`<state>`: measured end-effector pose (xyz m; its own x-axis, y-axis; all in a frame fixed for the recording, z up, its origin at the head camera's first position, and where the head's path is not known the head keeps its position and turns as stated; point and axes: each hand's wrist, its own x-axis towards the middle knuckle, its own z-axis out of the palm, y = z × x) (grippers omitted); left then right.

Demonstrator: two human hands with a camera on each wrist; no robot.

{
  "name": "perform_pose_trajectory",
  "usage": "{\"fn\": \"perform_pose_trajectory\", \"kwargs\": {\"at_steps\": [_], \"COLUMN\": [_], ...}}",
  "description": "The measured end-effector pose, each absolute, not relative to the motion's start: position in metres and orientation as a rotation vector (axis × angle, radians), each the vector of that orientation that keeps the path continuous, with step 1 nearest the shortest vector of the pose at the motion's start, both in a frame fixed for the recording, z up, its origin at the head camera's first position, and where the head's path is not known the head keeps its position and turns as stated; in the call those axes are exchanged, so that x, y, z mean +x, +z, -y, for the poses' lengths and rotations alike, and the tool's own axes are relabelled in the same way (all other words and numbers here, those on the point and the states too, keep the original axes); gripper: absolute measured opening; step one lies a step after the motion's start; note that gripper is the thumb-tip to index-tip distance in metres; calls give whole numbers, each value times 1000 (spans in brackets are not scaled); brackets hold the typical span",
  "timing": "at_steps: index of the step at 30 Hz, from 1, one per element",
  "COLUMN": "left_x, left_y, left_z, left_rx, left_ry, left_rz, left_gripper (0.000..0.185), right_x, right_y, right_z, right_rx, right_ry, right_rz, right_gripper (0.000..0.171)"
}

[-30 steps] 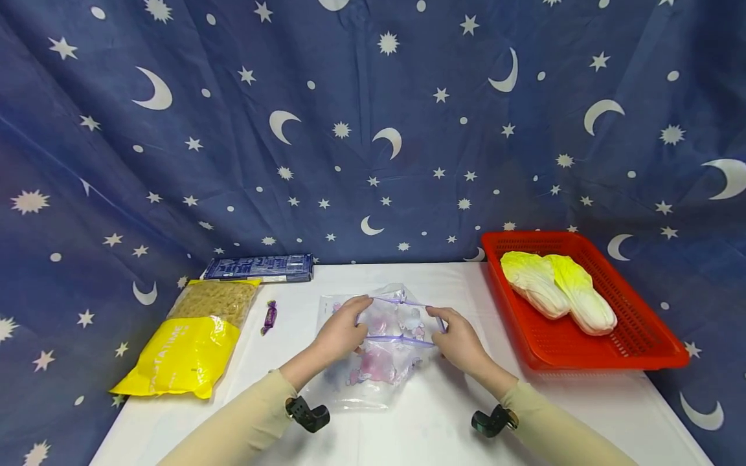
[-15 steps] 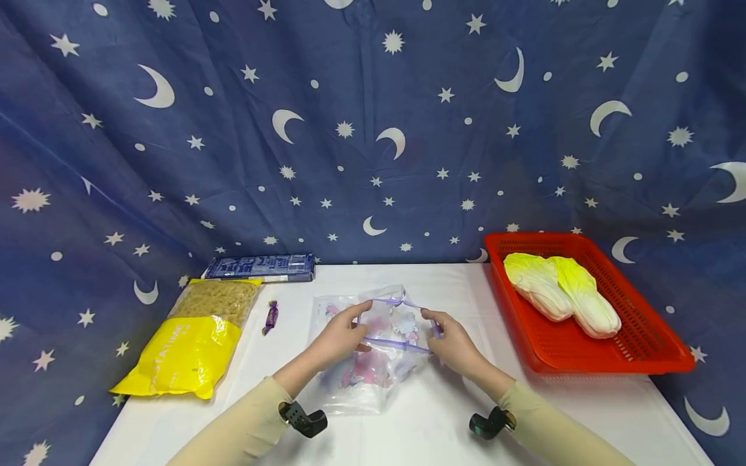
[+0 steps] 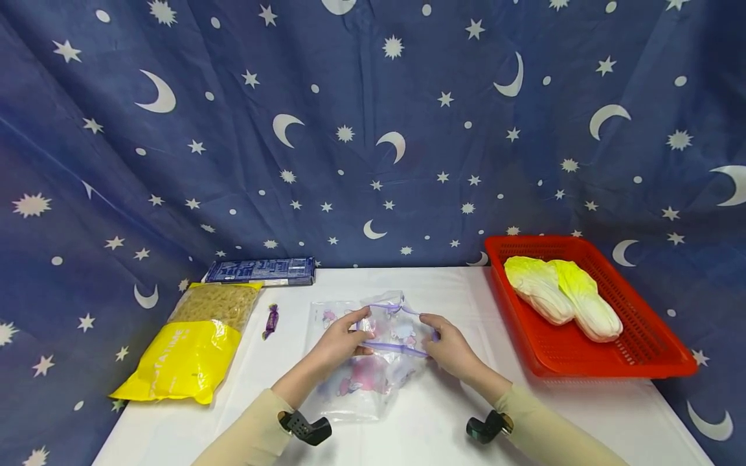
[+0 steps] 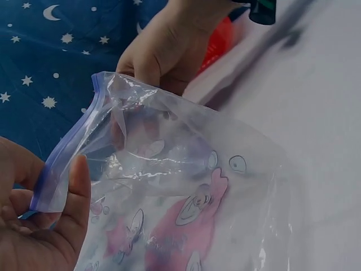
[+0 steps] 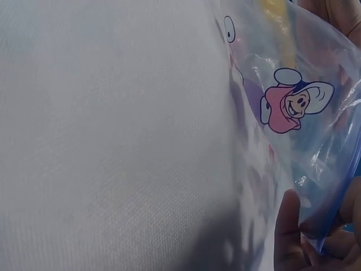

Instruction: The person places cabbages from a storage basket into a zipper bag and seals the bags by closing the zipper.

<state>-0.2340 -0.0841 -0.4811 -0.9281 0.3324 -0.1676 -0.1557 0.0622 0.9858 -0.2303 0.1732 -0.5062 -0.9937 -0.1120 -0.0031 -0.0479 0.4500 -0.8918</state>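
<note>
A clear zip bag (image 3: 364,382) with pink cartoon prints and a purple zip strip lies over the white table, its mouth held apart. My left hand (image 3: 340,343) pinches the left side of the mouth between thumb and fingers. On the opposite side, my right hand (image 3: 451,349) grips the zip edge. The left wrist view shows the purple zip strip (image 4: 70,138) running from the left thumb up towards the other hand. Seen from the right wrist, the thumb (image 5: 289,226) presses on the outside of the film near the zip.
A yellow pasta bag (image 3: 186,353) stands at the left, with a purple-wrapped candy (image 3: 271,321) beside it. Behind them lies a flat blue packet (image 3: 262,270). To the right, a red basket (image 3: 583,366) holds two napa cabbages (image 3: 585,301).
Both hands have drawn slightly towards the body with the bag, and the bag's lower part has shifted a little left. The mouth stays spread between them.
</note>
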Motion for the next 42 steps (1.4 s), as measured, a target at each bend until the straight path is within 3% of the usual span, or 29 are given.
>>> {"fn": "perform_pose_trajectory", "kwargs": {"at_steps": [30,37,42], "left_x": [-239,-237,-236], "left_y": [-486,-489,-489], "left_z": [83,79,77], "left_rx": [287,313,314], "left_ry": [2119,2081,2077], "left_rz": [-1807,-1786,-1803], "left_gripper": [63,68,68], "right_x": [-232,-215,-202], "right_y": [-479,-456,-419], "right_z": [-178,-185,-205], "right_rx": [35,-22,-171], "right_ry": [-1666,-1433,-1360], "right_rz": [-2539,-2577,-2550], "right_gripper": [57,63,66]}}
